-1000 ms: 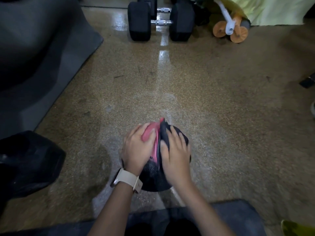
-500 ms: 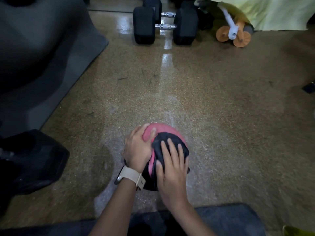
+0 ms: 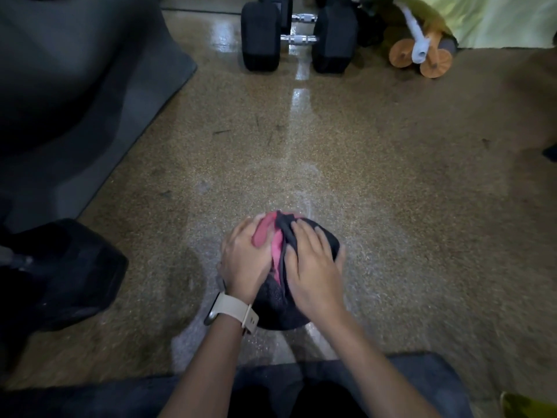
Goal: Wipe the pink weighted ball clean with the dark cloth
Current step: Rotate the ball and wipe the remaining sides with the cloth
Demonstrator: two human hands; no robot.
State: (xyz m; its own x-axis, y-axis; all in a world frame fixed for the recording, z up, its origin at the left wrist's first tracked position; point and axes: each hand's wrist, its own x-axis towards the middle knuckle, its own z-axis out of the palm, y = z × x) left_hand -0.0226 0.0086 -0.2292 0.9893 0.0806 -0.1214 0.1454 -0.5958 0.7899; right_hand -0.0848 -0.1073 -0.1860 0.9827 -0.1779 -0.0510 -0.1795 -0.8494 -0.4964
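Pink, round weighted ball (image 3: pixel 265 235) sits on the speckled brown floor (image 3: pixel 407 206) directly ahead of me. My left hand (image 3: pixel 244 262) lies flat on the ball's left side, fingers extended; a beige-strapped watch (image 3: pixel 233 310) is on that wrist. My right hand (image 3: pixel 313 268) presses the dark cloth (image 3: pixel 324 236) onto the ball's top and right side, fingers straight and spread, not curled round the fabric. Pink shows between my hands. Beyond the ball, well apart, stand black dumbbells with chrome handles (image 3: pixel 260 40). Beyond and right of the ball lies an orange-wheeled roller (image 3: pixel 435 63). Left of the ball lies a grey mat (image 3: pixel 141 95).
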